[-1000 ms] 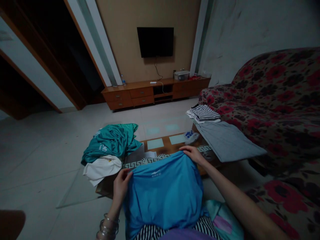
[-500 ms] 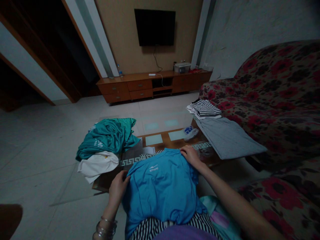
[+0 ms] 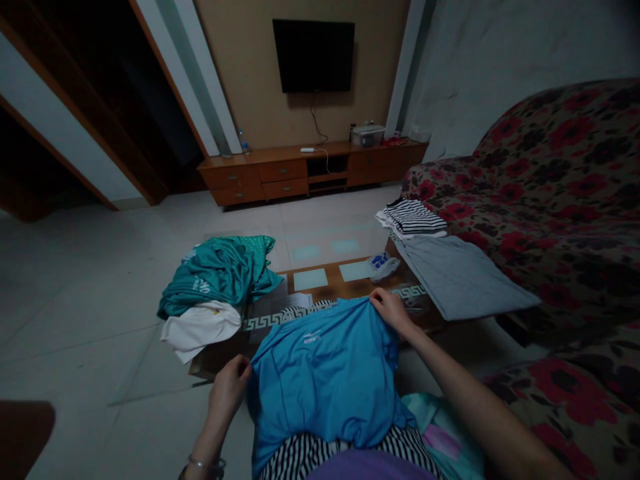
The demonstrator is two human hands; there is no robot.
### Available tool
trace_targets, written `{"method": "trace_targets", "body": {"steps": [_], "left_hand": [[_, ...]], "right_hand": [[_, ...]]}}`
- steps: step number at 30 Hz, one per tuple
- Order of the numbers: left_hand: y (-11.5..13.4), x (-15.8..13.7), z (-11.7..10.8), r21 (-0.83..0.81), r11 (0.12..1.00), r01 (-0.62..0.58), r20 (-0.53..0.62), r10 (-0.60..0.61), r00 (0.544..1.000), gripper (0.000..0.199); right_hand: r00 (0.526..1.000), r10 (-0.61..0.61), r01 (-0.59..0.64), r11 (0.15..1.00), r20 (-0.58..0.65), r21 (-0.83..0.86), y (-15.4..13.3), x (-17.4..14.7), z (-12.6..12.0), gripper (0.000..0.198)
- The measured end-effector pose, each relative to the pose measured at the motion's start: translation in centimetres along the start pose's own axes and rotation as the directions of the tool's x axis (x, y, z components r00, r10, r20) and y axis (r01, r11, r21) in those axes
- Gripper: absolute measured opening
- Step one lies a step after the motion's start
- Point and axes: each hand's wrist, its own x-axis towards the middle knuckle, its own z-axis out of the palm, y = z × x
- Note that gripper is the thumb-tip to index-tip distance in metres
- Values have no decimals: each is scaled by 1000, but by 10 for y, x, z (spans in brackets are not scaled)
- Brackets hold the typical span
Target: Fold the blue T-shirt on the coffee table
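A blue T-shirt (image 3: pixel 327 380) with a small white logo on its chest lies spread over my lap and the near edge of the coffee table. My left hand (image 3: pixel 230 383) pinches its left shoulder edge. At the opposite shoulder, near the collar, my right hand (image 3: pixel 391 312) grips the fabric between thumb and fingers. The cloth is stretched between both hands, with wrinkles lower down. Black-and-white striped fabric (image 3: pixel 300 453) shows beneath the shirt's lower edge.
The glass-topped coffee table (image 3: pixel 333 287) bears a green clothes heap (image 3: pixel 215 277), a white garment (image 3: pixel 203 327), a plastic bag (image 3: pixel 384 267), a grey garment (image 3: pixel 465 277) and folded striped clothes (image 3: pixel 415 217). A floral sofa (image 3: pixel 565 153) stands right; a TV cabinet (image 3: pixel 280 177) is beyond.
My left hand has moved outward and slightly down, pulling the shirt's shoulder edge tauter. My right hand has shifted slightly right and up with its grip kept. The view has turned a little.
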Motion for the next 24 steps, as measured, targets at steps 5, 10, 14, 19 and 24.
{"method": "trace_targets", "body": {"steps": [5,10,14,19,24], "left_hand": [[10,-4,-7,-266,964,10,-218,-71,973,23],[13,-4,-13,-452,892,-23,-272,-113,956,32],[5,3,-1,-504,863,-43,-237,-90,967,34],[-4,6,13,-440,898,4,-132,-69,989,31],[2,-7,-10,-192,981,24,-7,-26,1000,12]], "right_hand": [[996,26,-7,974,-84,225,1,-4,-20,24],[994,40,-20,981,-105,190,-10,-10,-51,29],[997,-1,12,989,-77,149,-2,-13,-56,31],[988,35,-43,998,148,51,41,-18,-31,27],[958,59,-16,988,279,-154,77,-27,-30,20]]}}
